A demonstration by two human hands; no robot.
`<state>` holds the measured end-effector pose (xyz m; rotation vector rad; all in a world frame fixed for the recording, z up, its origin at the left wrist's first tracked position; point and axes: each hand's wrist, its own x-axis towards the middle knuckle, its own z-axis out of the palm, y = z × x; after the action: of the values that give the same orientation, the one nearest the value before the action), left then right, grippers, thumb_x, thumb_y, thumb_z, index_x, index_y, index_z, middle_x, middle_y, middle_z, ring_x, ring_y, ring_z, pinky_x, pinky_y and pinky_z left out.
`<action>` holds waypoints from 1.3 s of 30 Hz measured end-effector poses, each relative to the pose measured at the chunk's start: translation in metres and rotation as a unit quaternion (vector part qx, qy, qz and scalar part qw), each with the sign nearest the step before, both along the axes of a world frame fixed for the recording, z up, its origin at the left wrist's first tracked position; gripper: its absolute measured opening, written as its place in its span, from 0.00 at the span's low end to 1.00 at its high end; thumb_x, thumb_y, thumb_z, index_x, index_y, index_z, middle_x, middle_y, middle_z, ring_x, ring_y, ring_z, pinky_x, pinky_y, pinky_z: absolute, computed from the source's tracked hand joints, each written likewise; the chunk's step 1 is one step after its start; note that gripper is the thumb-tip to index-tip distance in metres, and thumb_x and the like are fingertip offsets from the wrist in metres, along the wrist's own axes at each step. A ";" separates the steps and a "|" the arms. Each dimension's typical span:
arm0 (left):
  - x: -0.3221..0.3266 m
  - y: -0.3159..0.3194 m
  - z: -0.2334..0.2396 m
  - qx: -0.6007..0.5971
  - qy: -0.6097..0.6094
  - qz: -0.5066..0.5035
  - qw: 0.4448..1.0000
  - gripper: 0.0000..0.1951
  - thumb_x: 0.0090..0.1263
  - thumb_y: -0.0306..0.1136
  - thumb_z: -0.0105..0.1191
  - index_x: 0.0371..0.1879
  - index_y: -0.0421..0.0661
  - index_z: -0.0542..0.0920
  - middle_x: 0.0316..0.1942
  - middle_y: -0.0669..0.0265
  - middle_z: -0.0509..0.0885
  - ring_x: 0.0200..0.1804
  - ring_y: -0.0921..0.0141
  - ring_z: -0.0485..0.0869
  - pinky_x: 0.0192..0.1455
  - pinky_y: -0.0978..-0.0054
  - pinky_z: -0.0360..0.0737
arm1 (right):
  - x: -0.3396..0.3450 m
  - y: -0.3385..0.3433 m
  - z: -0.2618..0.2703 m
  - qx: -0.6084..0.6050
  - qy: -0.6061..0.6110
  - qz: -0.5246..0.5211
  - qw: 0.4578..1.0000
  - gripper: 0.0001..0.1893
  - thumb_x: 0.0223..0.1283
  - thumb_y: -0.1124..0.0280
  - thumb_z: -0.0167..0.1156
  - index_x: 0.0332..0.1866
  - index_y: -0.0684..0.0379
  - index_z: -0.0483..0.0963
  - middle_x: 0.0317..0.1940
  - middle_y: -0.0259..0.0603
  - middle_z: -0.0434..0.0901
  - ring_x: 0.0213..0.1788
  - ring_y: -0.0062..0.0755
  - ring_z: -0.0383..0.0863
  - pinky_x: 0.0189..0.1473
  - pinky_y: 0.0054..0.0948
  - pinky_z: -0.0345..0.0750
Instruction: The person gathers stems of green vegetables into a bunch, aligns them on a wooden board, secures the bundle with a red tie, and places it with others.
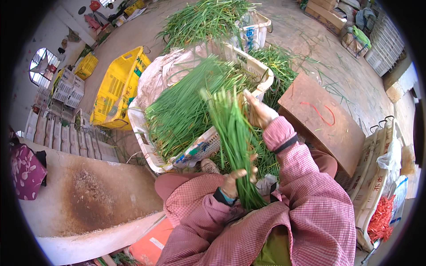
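Note:
My left hand (234, 181) is closed around the lower part of a bunch of long green chives (233, 133), held upright before my lap. The pale stem ends of the bunch point up and away from me and are slightly blurred. Beside those ends, on the right, my right hand (261, 111) is flat with fingers stretched out; whether it touches the stems I cannot tell. Just beyond stands a white plastic crate (196, 151), lined partly with a pale woven sack (159, 73). A heap of chives (186, 103) lies in it.
A brown board (322, 123) bearing a red tie (319, 113) is at my right. Red ties (381, 219) fill a holder beside white crates (369, 176). Loose chives (276, 73) cover the floor. A yellow crate (116, 89) stands left, a low wall (100, 196) nearer.

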<state>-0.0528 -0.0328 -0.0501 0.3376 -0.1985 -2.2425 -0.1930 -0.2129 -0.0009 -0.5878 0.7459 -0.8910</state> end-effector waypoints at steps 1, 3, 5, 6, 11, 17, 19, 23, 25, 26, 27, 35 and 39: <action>0.006 -0.001 -0.017 0.057 0.047 0.027 0.997 0.32 0.55 0.29 0.54 0.61 0.42 0.60 0.44 0.59 0.79 0.32 0.73 0.76 0.40 0.73 0.74 | -0.003 0.018 -0.012 0.065 0.032 0.014 0.997 0.31 0.57 0.48 0.53 0.62 0.53 0.59 0.55 0.42 0.68 0.54 0.44 0.69 0.53 0.51 0.68; 0.015 -0.006 -0.039 0.096 0.101 -0.009 0.990 0.31 0.55 0.32 0.54 0.61 0.42 0.62 0.47 0.59 0.78 0.31 0.73 0.75 0.41 0.74 0.71 | -0.019 0.046 -0.034 0.071 0.031 0.173 0.982 0.36 0.56 0.44 0.51 0.66 0.49 0.51 0.61 0.40 0.60 0.61 0.48 0.59 0.58 0.57 0.59; 0.019 0.001 -0.051 0.084 0.087 -0.012 0.993 0.32 0.56 0.35 0.54 0.61 0.41 0.61 0.51 0.57 0.75 0.30 0.73 0.74 0.42 0.73 0.70 | -0.016 0.070 -0.057 0.078 0.024 0.168 0.982 0.37 0.53 0.53 0.59 0.66 0.50 0.51 0.57 0.35 0.65 0.52 0.33 0.70 0.48 0.37 0.74; 0.020 0.002 -0.050 0.090 0.089 -0.016 0.992 0.34 0.56 0.35 0.54 0.62 0.41 0.58 0.51 0.57 0.75 0.30 0.74 0.73 0.42 0.74 0.70 | -0.013 0.073 -0.057 0.068 0.069 0.167 0.981 0.39 0.52 0.56 0.61 0.67 0.51 0.50 0.56 0.34 0.67 0.49 0.29 0.72 0.43 0.31 0.75; 0.030 0.010 -0.051 0.100 0.071 -0.012 0.992 0.35 0.56 0.36 0.55 0.64 0.44 0.56 0.58 0.52 0.67 0.31 0.74 0.72 0.43 0.74 0.70 | -0.002 0.066 -0.045 0.012 0.319 0.308 0.896 0.25 0.53 0.70 0.58 0.57 0.63 0.63 0.29 0.40 0.79 0.18 0.20 0.75 0.18 0.17 0.71; 0.033 0.007 -0.049 0.066 0.096 -0.046 0.992 0.40 0.55 0.34 0.55 0.66 0.46 0.48 0.61 0.55 0.63 0.30 0.73 0.73 0.37 0.76 0.72 | -0.063 0.030 -0.067 -0.038 0.184 -0.162 0.969 0.09 0.63 0.71 0.44 0.31 0.58 0.72 0.20 0.33 0.76 0.12 0.17 0.67 0.13 0.16 0.65; 0.041 0.008 -0.058 0.074 0.051 -0.017 0.996 0.39 0.55 0.32 0.55 0.65 0.44 0.50 0.64 0.55 0.59 0.33 0.70 0.76 0.35 0.76 0.76 | -0.044 0.035 -0.031 -0.090 0.215 -0.101 0.967 0.08 0.59 0.71 0.50 0.41 0.61 0.71 0.24 0.36 0.77 0.16 0.19 0.71 0.19 0.18 0.71; 0.035 0.008 -0.041 0.071 0.071 -0.037 0.994 0.38 0.55 0.32 0.56 0.64 0.38 0.51 0.59 0.53 0.65 0.32 0.71 0.75 0.32 0.76 0.76 | 0.015 0.056 -0.047 -0.362 0.540 0.100 0.754 0.42 0.48 0.64 0.62 0.64 0.65 0.45 0.38 0.51 0.77 0.39 0.41 0.78 0.39 0.30 0.76; 0.033 0.008 -0.038 0.072 0.012 -0.035 0.997 0.35 0.55 0.33 0.55 0.61 0.36 0.57 0.51 0.56 0.71 0.30 0.73 0.74 0.32 0.77 0.76 | 0.036 0.049 -0.042 -0.221 0.627 0.277 0.694 0.51 0.43 0.60 0.64 0.67 0.65 0.37 0.41 0.59 0.76 0.43 0.48 0.78 0.42 0.34 0.76; 0.033 0.009 -0.037 0.073 -0.019 -0.034 0.997 0.33 0.56 0.34 0.55 0.60 0.36 0.59 0.47 0.57 0.74 0.29 0.74 0.74 0.31 0.78 0.76 | 0.043 0.046 -0.048 -0.165 0.647 0.307 0.679 0.39 0.47 0.64 0.61 0.63 0.67 0.52 0.38 0.58 0.77 0.42 0.45 0.78 0.42 0.34 0.76; 0.035 0.011 -0.034 0.081 -0.072 -0.039 0.993 0.31 0.55 0.34 0.55 0.58 0.35 0.62 0.43 0.59 0.75 0.28 0.75 0.73 0.31 0.78 0.75 | 0.042 0.043 -0.062 -0.182 0.623 0.285 0.706 0.32 0.48 0.65 0.59 0.58 0.67 0.58 0.35 0.54 0.78 0.38 0.42 0.79 0.39 0.33 0.76; 0.113 -0.017 0.025 -0.011 -0.254 -0.185 0.949 0.19 0.56 0.29 0.56 0.48 0.41 0.71 0.36 0.62 0.78 0.27 0.78 0.73 0.29 0.83 0.71 | -0.007 0.053 -0.075 -0.063 0.285 0.193 0.937 0.09 0.58 0.69 0.53 0.37 0.62 0.76 0.24 0.41 0.79 0.19 0.26 0.75 0.23 0.27 0.75; 0.143 -0.005 0.069 -0.136 -0.400 -0.238 0.875 0.18 0.55 0.30 0.58 0.44 0.41 0.72 0.33 0.66 0.77 0.34 0.76 0.75 0.35 0.81 0.72 | -0.029 0.028 -0.123 -0.286 0.549 -0.150 0.771 0.08 0.59 0.76 0.48 0.40 0.64 0.74 0.22 0.41 0.77 0.15 0.29 0.72 0.18 0.27 0.73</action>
<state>0.0902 -0.0383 0.0190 1.1541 -1.1265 -2.3613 -0.2221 -0.1847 -0.1238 -1.6436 1.6800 -1.0396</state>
